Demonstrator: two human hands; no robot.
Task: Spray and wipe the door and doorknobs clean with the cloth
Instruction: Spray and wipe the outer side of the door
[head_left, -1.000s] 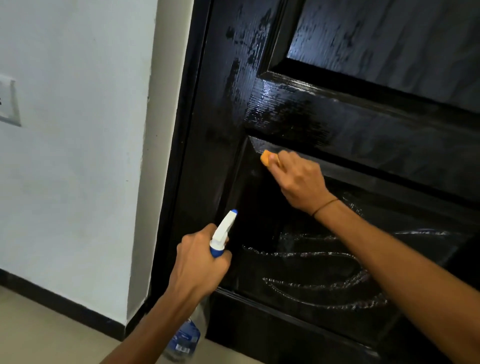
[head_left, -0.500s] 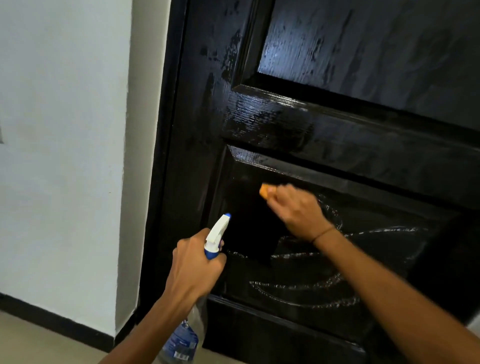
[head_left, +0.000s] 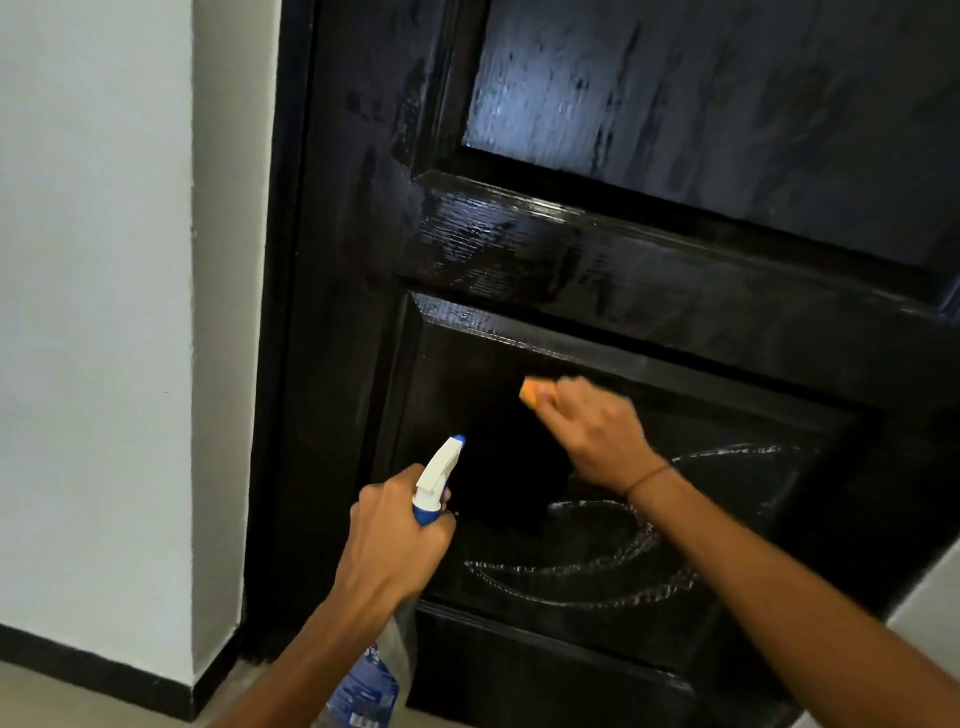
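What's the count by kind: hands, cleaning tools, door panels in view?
Hands: 2, left hand and right hand
Cleaning tools: 2, spray bottle and orange cloth
Recessed door panels: 2, upper panel and lower panel
Total: 6

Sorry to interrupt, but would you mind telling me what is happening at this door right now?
A person is cleaning a black panelled door. Their right hand presses an orange cloth against the upper part of the lower panel, where foamy streaks of cleaner curve across the wood below it. Their left hand grips a spray bottle by its neck, nozzle pointing up toward the door. No doorknob is in view.
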